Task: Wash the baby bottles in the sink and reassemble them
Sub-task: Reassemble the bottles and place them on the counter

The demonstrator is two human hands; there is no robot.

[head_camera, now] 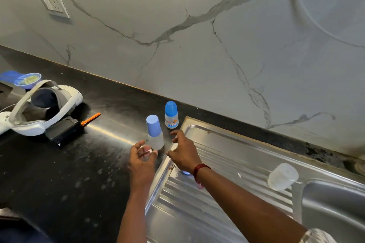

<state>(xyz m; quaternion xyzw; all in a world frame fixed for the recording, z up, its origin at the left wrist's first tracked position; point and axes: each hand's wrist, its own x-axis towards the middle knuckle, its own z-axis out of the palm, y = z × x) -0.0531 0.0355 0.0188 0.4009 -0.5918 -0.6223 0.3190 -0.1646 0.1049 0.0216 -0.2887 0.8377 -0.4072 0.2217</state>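
**Roughly halfway, by the look of it**

Two small baby bottles stand upright on the black counter point(83, 163), just beside the corner of the steel drainboard point(227, 156). The nearer bottle point(155, 134) wears a tall pale-blue cap. The farther bottle point(171, 115), close to the marble wall point(197, 55), has a rounded darker-blue cap and a printed label. Both look fully put together, so I judge these two finished, though nothing shows whether they were washed.

The left hand point(142, 161) sits at the foot of the nearer bottle with its fingers loosely curled. Something pale glints between thumb and fingertips, but I cannot tell whether it is a small part being pinched, the bottle's base, or only a reflection. The right hand point(182, 153), with a red thread point(199, 170) at its wrist, hovers over the drainboard's edge. Its fingers are spread and relaxed, and it holds nothing.

Work remains. A clear piece point(282, 176), which seems to be an uncapped bottle body, lies on its side on the drainboard at the lip of the sink point(335, 201). A small blue part point(185, 172) peeks out from under the right wrist, too hidden to identify. These presumably belong together, and they need fitting before the job is complete.

Well apart on the left of the counter lie a white headset point(39, 108), a black handset point(65, 131) with an orange aerial, and a blue bowl point(27, 81).
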